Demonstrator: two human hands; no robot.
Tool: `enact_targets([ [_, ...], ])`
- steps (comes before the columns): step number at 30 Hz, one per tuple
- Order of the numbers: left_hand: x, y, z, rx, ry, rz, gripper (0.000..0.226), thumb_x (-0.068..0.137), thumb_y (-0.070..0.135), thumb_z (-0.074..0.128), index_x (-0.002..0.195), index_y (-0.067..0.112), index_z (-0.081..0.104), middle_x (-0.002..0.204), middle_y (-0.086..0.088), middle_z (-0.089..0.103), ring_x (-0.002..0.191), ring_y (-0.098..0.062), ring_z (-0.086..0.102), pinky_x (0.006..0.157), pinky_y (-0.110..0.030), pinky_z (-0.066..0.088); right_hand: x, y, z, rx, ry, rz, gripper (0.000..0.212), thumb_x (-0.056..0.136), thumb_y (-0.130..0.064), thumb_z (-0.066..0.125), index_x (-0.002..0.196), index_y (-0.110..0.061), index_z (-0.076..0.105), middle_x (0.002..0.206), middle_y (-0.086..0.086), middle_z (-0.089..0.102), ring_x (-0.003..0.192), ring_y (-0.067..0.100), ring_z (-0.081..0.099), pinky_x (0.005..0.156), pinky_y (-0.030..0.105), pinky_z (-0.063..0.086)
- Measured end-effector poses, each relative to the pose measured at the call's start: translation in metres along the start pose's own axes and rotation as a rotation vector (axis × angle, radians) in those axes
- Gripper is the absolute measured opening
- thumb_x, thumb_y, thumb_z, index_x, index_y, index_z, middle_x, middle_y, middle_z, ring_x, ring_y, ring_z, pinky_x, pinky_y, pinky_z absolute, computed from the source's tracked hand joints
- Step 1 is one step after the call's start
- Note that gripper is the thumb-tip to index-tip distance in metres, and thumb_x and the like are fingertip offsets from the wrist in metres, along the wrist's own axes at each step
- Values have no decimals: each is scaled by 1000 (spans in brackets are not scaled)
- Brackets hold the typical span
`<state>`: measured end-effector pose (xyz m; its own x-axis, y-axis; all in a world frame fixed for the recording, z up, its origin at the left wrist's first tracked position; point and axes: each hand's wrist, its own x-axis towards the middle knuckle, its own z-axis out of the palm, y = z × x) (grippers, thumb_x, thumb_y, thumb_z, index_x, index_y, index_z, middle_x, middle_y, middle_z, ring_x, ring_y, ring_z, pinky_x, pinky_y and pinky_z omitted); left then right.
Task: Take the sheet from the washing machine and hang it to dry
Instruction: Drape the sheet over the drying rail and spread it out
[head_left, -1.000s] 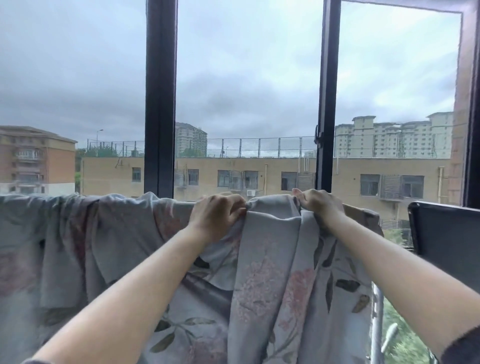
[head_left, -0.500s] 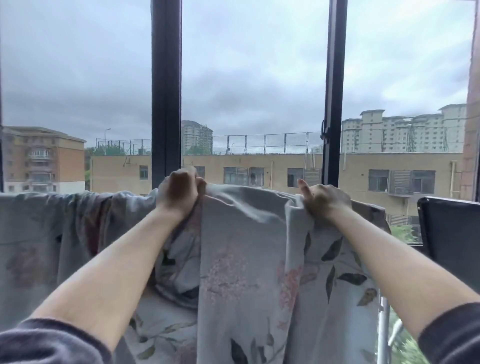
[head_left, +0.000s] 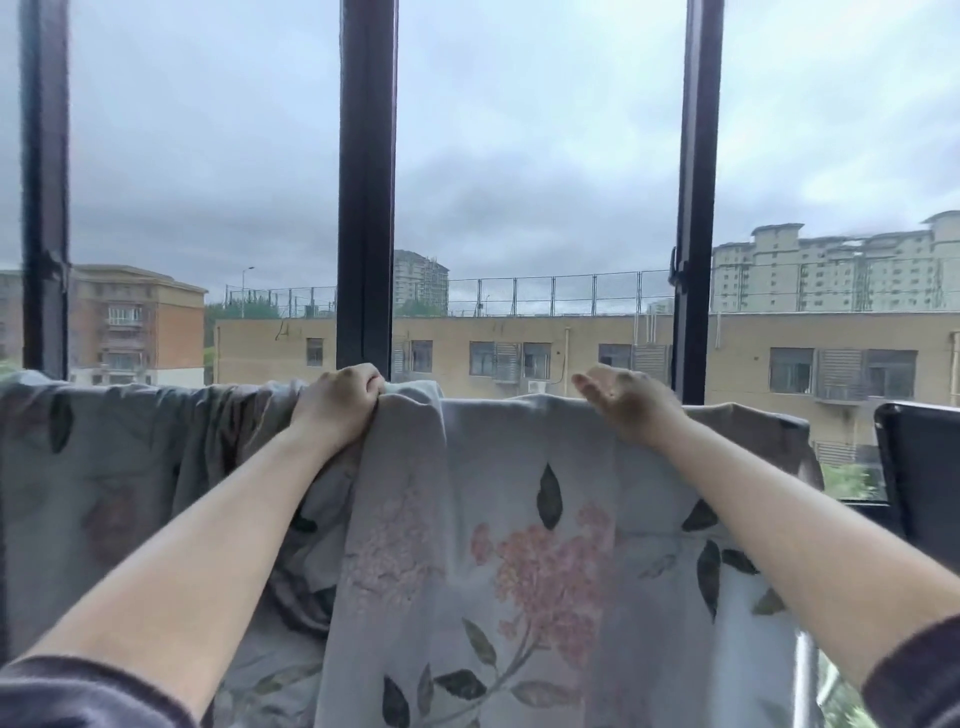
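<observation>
Whatever my sheet (head_left: 519, 545) hangs over, I can't see; the cloth covers it completely. The sheet's bottom runs off the lower edge. My left hand (head_left: 335, 402) curls its fingertips into the fold, hidden. My right hand (head_left: 626, 397) hides the top hem beneath it. That dark panel (head_left: 919, 467) is cut off at right.

A thick dark metal window post (head_left: 367, 182) stands upright in the middle of the view; a second dark post (head_left: 44, 187) rises well to its left and a third, slimmer one (head_left: 697, 197) well to its right; behind the middle post runs a long, low tan building (head_left: 571, 348) topped by a wire roof fence (head_left: 545, 296); left of it stands an orange-brick block (head_left: 130, 322); far right, pale apartment towers (head_left: 831, 275); a black flat panel (head_left: 919, 467) sits at the lower right.
</observation>
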<state>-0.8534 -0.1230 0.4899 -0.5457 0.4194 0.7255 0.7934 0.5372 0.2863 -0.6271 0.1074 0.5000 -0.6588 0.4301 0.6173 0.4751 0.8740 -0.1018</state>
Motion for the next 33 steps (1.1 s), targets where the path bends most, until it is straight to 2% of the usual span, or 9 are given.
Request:
enact_targets([
  [3,-5,8,4,14,5,32,32,99,32,34,96,14,61,104,-15,67,96,-33,59,71,-35,27,9,-56,9,188,-47,-159,35,97,-51,39,115,-28,59,112,-2,66,97,19,61,81,34,49],
  [5,-8,11,4,32,-1,36,34,98,36,34,84,16,56,98,-15,67,89,-32,59,69,-35,28,14,-86,21,141,-49,-217,30,96,-46,42,88,-27,64,93,-2,67,84,19,62,73,32,50],
  [7,-12,9,1,40,-4,23,36,97,39,33,71,18,48,91,-15,67,77,-29,53,67,-35,29,19,-104,33,117,39,-212,38,97,-37,43,63,-22,54,73,-1,64,71,21,60,62,28,44],
  [10,-15,3,-2,47,2,18,39,98,39,33,66,20,41,88,-16,66,71,-27,48,65,-34,30,21,-109,39,176,163,-191,34,98,-30,46,70,-17,61,75,5,68,71,24,62,66,31,48],
  [17,-12,-3,12,6,51,69,33,98,32,32,97,19,62,104,-13,68,94,-31,60,72,-33,32,29,-28,6,270,467,237,34,99,-31,41,85,-11,65,93,19,68,91,38,63,67,34,39],
  [21,-7,1,24,41,88,106,37,98,34,31,99,17,63,101,-14,68,96,-31,60,83,-36,37,16,10,-8,154,294,502,36,99,-31,39,105,-8,65,113,21,64,105,37,58,82,38,42],
  [25,-7,-3,27,97,139,134,41,98,36,30,90,14,64,96,-13,69,91,-30,61,84,-37,36,8,-15,-1,161,88,225,40,98,-50,33,113,-20,56,113,7,64,103,28,59,91,44,47],
  [28,-6,-9,19,121,77,169,44,98,45,26,94,18,61,93,-12,69,88,-29,62,84,-39,35,0,-46,10,57,-88,18,29,98,-47,38,78,-32,54,82,-6,61,85,21,59,76,37,49],
  [33,1,-14,4,-50,46,226,36,97,38,40,82,18,66,88,-10,70,84,-31,62,68,-33,37,1,-50,14,54,130,87,40,98,-30,45,59,-28,48,71,-3,60,73,22,56,63,32,41],
])
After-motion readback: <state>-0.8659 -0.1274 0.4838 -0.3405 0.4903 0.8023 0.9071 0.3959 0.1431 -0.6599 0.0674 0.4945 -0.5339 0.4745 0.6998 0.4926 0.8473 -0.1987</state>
